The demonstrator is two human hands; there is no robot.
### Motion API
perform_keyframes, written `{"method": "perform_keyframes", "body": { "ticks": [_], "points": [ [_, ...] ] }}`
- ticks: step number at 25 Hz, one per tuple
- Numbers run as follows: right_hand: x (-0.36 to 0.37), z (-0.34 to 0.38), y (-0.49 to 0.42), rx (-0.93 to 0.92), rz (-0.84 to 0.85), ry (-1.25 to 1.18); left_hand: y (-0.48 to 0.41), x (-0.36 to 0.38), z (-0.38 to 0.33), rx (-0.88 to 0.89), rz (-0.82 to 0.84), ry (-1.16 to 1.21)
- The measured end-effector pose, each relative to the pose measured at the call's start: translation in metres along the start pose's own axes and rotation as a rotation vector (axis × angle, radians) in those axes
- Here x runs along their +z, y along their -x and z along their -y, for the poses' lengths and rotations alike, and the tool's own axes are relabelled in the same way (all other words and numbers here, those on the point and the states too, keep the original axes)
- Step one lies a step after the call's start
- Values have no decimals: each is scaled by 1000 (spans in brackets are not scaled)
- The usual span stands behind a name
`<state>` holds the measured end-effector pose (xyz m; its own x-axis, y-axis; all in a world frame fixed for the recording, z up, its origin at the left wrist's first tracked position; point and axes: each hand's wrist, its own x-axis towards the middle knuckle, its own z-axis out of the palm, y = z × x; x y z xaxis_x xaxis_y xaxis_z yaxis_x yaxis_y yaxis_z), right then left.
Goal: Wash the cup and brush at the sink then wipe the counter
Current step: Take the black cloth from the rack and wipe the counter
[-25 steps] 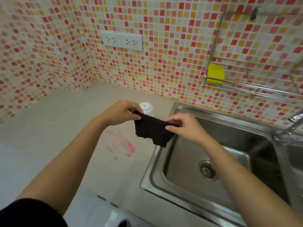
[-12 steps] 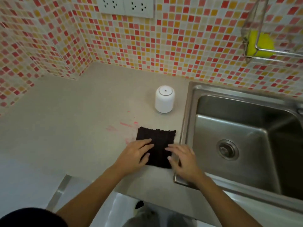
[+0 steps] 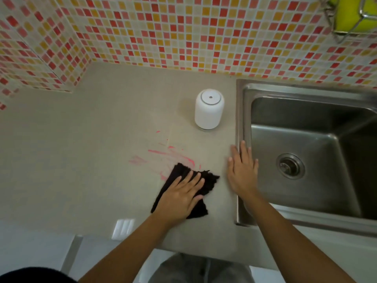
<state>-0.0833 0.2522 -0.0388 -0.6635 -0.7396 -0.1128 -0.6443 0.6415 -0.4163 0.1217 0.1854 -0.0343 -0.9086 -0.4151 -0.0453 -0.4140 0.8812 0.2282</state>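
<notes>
Black cloth [image 3: 206, 181]: lies crumpled flat on the beige counter [image 3: 81, 160], near its front edge, its upper corner overlapping the lower end of a pink smear [image 3: 171, 157] that streaks up and to the left across the surface; left hand [image 3: 181, 196]: palm down on the cloth, fingers spread and extended, pressing rather than gripping, ragged cloth edges showing beyond the fingertips and at the lower right; right hand [image 3: 242, 172]: apart from the cloth, flat and open with fingers straight, resting over the seam where the counter meets the left rim of the stainless sink [image 3: 242, 119], grasping nothing; a strip of bare counter separates the two hands; white cylindrical dispenser [image 3: 209, 109]: upright on the counter just beside the sink's left rim, behind the smear, well apart from both hands; sink basin: steel, round drain [image 3: 289, 167] in its floor, to the right of the right hand; counter: wide open surface running left of the cloth to the tiled corner; mosaic tile wall [image 3: 163, 33]: red, orange and cream squares bounding the counter at back and left; wire rack [image 3: 363, 15]: upper right on the wall, holding a yellow sponge [image 3: 346, 19], partly cut off by the frame.
</notes>
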Motion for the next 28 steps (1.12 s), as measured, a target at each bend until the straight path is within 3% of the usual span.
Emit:
{"method": "perform_keyframes", "body": {
  "ticks": [2, 6, 11, 16, 19, 21, 23, 25, 27, 28],
  "points": [
    [2, 0, 0, 4, -3, 39, -7, -2, 22, 32, -84, -59],
    [1, 1, -5, -4, -11, 38, -60, -10, 20, -108, -83, -44],
    [4, 0, -4, 14, -13, 76, 15, -8, 39, 244, -60, -28],
    [7, 1, -6, -22, 0, 157, -30, -12, 55, 146, -125, -52],
    [4, 1, -5, -22, 4, 179, 28, -6, 44, 294, -20, -72],
    [5, 1, -5, -18, 1, 177, 72, -18, 81, 322, 16, -68],
    [8, 3, -4, -16, -12, 171, 84, -31, 130, 173, -31, -56],
    [7, 3, -5, -15, -19, 161, 62, -45, 169, -111, -102, -31],
    [6, 3, -6, -20, -9, 164, 23, -43, 172, -363, -187, -38],
    [7, 3, -6, -23, -4, 166, 12, -38, 160, -392, -222, -43]
  ]
}}
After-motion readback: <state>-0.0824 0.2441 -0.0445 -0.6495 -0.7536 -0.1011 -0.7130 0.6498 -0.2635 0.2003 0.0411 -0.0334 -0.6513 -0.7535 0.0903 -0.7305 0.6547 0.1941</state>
